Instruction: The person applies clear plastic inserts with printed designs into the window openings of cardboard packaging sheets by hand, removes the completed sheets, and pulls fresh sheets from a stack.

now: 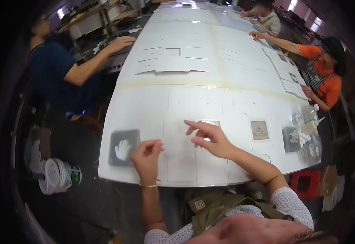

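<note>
The fingertips of the left hand (pixel 147 156) are curled in close to the thumb; whether they pinch something thin, I cannot tell. The right hand (pixel 210 140) has its fingers parted, forefinger reaching ahead and thumb away from it, with nothing visible between them. A delicate grip and loose wrists would suit this.

The left hand is beside the dark grey square panel bearing a white, hand-shaped piece (pixel 123 149), near the table's near left corner; the pale bracelet (pixel 150 186) on that wrist is best kept clear of the panel. The right hand is by the small pale rectangular panel (pixel 210 123), part of which it hides, so shifting the palm aside would give a better view.

Both panels lie on the long white-topped table (pixel 132 107), whose surface carries thin lines near its front edge; sleeves and forearms should pass over them lightly. Farther right, well short of the right edge, lies the grey-brown square relief tile in a white border (pixel 259 131); the right elbow needs watching there. Clear plastic bottles (pixel 309 115) stand by the right edge, safest left apart from the working hands.
</note>
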The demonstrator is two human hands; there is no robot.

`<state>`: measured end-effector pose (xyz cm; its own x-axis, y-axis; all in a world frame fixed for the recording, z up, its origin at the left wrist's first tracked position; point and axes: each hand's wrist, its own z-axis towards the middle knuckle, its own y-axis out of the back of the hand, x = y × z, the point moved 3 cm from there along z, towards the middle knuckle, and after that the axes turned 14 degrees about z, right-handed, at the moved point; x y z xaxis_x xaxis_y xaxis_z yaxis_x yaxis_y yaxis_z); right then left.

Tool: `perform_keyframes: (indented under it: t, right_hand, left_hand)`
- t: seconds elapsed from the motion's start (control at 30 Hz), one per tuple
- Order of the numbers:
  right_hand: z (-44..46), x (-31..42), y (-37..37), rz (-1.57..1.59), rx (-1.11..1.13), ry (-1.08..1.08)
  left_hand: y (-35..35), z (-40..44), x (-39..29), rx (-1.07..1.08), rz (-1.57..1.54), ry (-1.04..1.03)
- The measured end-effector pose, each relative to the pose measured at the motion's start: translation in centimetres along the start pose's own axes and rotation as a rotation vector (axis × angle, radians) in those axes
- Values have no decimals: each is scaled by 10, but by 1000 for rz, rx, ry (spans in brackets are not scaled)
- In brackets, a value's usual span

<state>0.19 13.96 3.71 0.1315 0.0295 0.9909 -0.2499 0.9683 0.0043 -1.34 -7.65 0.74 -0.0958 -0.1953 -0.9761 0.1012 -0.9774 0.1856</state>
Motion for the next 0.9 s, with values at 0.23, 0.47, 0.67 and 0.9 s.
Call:
perform_keyframes:
  t: [0.23, 0.47, 0.67, 0.9]
  right_hand:
    - [-28, -12, 58, 42, -360, -78]
    - [-32, -18, 76, 51, -362, -64]
    - [-34, -39, 131, 32, -588, -335]
    - [-15, -63, 118, -9, -538, -395]
  left_hand:
    - [-61, -8, -4, 285, -103, 75]
    - [-65, -13, 4, 333, -68, 162]
    - [-56, -19, 16, 213, 158, 21]
    - [-73, -33, 6, 382, 593, -426]
